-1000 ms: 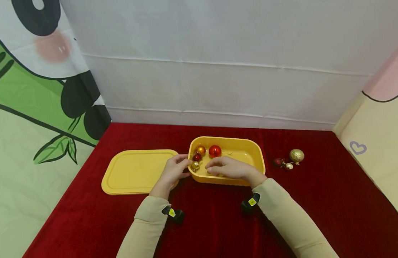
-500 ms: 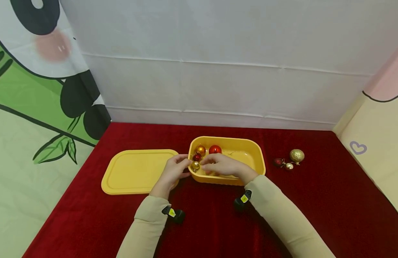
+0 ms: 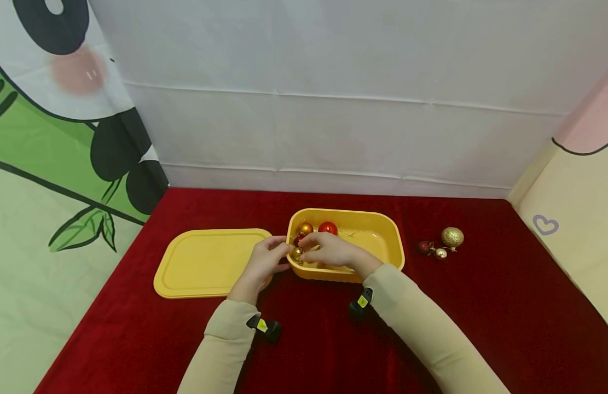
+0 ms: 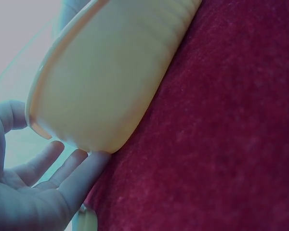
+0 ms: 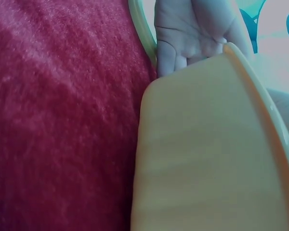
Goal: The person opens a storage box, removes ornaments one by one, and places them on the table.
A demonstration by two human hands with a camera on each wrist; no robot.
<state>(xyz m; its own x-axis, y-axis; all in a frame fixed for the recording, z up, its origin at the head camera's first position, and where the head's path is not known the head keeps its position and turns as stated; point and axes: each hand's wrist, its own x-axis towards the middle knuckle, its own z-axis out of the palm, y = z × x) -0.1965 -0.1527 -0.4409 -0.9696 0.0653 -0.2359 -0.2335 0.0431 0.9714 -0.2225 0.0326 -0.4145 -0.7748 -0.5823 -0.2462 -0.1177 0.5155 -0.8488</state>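
Note:
In the head view a yellow box [image 3: 365, 219] holds several baubles. At its left end lie an orange-gold bauble [image 3: 306, 228], a dark red bauble [image 3: 298, 239] and a small gold bauble [image 3: 297, 254]; a larger red bauble [image 3: 328, 228] sits to their right. My left hand [image 3: 264, 261] touches the box's left end, its fingers spread against the end wall in the left wrist view. Inside the box, my right hand [image 3: 335, 253] reaches left, thumb and forefinger apart beside the small gold bauble. Its remaining fingers are mostly hidden.
A yellow lid [image 3: 205, 262] lies flat left of the box, partly behind my left hand. To the right on the red cloth [image 3: 313, 345] are a dark red bauble [image 3: 423, 248], a small gold bauble [image 3: 440, 253] and a glittery gold bauble [image 3: 452, 237]. A white backdrop stands behind.
My right hand has moved left inside the box, from near its middle to beside the small gold bauble. My left hand, the box and the lid have stayed in place.

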